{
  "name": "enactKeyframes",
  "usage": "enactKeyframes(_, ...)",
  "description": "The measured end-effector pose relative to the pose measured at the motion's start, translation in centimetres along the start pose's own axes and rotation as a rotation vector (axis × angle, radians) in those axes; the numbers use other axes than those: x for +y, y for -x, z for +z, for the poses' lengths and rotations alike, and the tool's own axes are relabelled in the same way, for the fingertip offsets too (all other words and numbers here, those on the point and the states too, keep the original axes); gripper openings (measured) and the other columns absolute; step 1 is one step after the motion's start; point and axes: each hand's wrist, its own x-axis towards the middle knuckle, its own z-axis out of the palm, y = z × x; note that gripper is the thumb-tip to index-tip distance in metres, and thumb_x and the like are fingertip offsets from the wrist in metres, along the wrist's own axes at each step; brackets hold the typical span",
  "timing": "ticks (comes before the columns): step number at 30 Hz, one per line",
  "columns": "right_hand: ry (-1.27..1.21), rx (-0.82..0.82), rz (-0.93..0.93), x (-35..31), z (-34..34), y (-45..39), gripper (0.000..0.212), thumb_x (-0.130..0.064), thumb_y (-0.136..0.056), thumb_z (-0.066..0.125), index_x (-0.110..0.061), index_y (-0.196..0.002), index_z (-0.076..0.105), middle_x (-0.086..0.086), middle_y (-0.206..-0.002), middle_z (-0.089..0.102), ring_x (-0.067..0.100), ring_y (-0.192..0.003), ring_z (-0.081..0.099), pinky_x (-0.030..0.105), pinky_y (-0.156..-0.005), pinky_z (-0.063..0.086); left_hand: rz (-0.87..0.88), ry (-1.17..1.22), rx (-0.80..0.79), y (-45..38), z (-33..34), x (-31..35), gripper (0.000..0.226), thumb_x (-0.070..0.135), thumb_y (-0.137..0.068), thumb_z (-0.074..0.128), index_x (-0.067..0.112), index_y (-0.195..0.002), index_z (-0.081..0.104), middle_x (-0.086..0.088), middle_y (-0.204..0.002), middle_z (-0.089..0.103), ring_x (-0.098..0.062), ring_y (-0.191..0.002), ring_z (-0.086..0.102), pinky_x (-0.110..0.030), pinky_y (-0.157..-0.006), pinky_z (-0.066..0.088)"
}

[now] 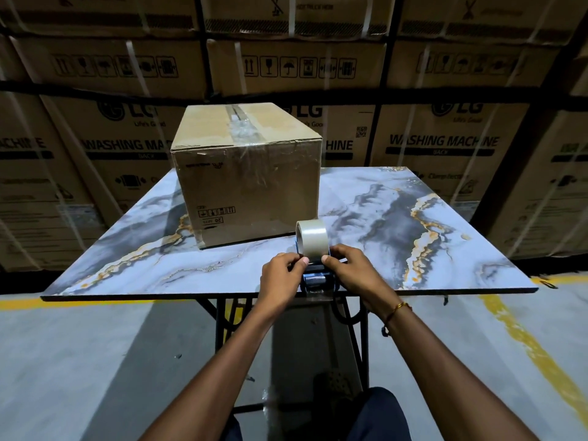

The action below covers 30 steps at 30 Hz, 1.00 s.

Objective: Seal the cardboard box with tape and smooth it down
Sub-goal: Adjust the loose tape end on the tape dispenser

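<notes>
A brown cardboard box point(246, 173) stands on the marble-patterned table point(413, 224), towards its far left. Clear tape runs along the box's top seam and down its front face. A blue tape dispenser point(315, 280) with a roll of clear tape point(311, 238) rests at the table's near edge, in front of the box. My left hand point(280, 278) grips the dispenser from the left. My right hand point(348, 270) grips it from the right. The fingertips of both hands pinch at the tape just below the roll.
Stacked washing machine cartons point(442, 148) form a wall behind the table. The table stands on a black metal frame point(222, 316). Yellow floor lines point(521, 338) run under and beside it. My legs and a shoe point(334, 386) are below.
</notes>
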Motion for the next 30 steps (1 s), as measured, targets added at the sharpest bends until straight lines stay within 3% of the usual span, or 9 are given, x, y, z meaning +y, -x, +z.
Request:
enactKeyframes(3,-0.048,0.053,0.026,0.2,0.4,0.8,0.019,-0.024,-0.095,0.064,-0.013,-0.107,0.073,-0.001,-0.098,0.071,0.016,-0.088,0.065,0.037,-0.085,0.052,0.002,0.041,-0.006,0.7,0.1,0.0,0.024,0.025,-0.096,0.06,0.008,-0.104,0.076,-0.008,-0.101,0.074,-0.017,-0.088,0.063,-0.026,-0.074,0.043)
enactKeyframes(9,-0.169,0.116,0.039,0.9,0.2,2.7,0.016,-0.022,-0.092,0.065,-0.015,-0.103,0.075,0.005,-0.106,0.073,0.024,-0.103,0.07,0.049,-0.095,0.056,-0.014,0.137,-0.037,1.7,0.5,-0.1,0.024,0.024,-0.095,0.061,0.009,-0.106,0.076,-0.007,-0.104,0.076,-0.021,-0.1,0.069,-0.029,-0.083,0.049)
enactKeyframes(13,-0.211,0.128,0.062,1.5,-1.3,3.2,0.013,-0.022,-0.092,0.068,-0.016,-0.099,0.076,0.005,-0.102,0.076,0.025,-0.099,0.073,0.053,-0.096,0.056,-0.035,0.254,-0.097,1.9,1.3,0.9,0.024,0.025,-0.092,0.067,0.011,-0.11,0.076,-0.002,-0.105,0.077,-0.016,-0.1,0.07,-0.031,-0.091,0.054)
enactKeyframes(18,-0.254,0.181,0.114,3.1,-4.8,2.9,0.011,-0.022,-0.092,0.069,-0.016,-0.095,0.077,0.006,-0.098,0.077,0.029,-0.094,0.074,0.056,-0.093,0.057,-0.037,0.314,-0.224,1.0,4.0,2.7,0.008,0.021,-0.09,0.071,0.023,-0.097,0.074,0.004,-0.098,0.076,-0.012,-0.097,0.07,-0.03,-0.091,0.054)
enactKeyframes(21,-0.265,0.228,0.148,4.3,-7.2,2.1,0.009,-0.021,-0.093,0.067,-0.018,-0.093,0.076,0.005,-0.094,0.077,0.032,-0.094,0.074,0.049,-0.084,0.058,-0.061,0.278,-0.289,-0.8,6.8,3.7,0.021,0.031,-0.086,0.072,0.018,-0.101,0.077,0.002,-0.1,0.077,-0.015,-0.099,0.071,-0.036,-0.092,0.056)
enactKeyframes(25,-0.25,0.283,0.157,6.6,-10.4,-0.5,0.011,-0.02,-0.096,0.065,-0.014,-0.099,0.074,0.008,-0.097,0.074,0.023,-0.091,0.07,0.034,-0.077,0.054,-0.064,0.253,-0.338,-3.9,11.0,5.0,0.043,0.054,-0.069,0.07,0.021,-0.095,0.079,0.001,-0.094,0.079,-0.018,-0.095,0.073,-0.049,-0.091,0.057)
enactKeyframes(30,-0.178,0.35,0.143,8.7,-14.0,-5.7,0.018,-0.028,-0.092,0.066,-0.012,-0.094,0.074,0.012,-0.094,0.075,0.027,-0.086,0.071,0.047,-0.078,0.057,-0.08,0.335,-0.336,-9.2,16.2,5.9,0.039,0.052,-0.066,0.072,0.016,-0.08,0.079,-0.009,-0.081,0.076,-0.033,-0.086,0.073,-0.062,-0.084,0.056)
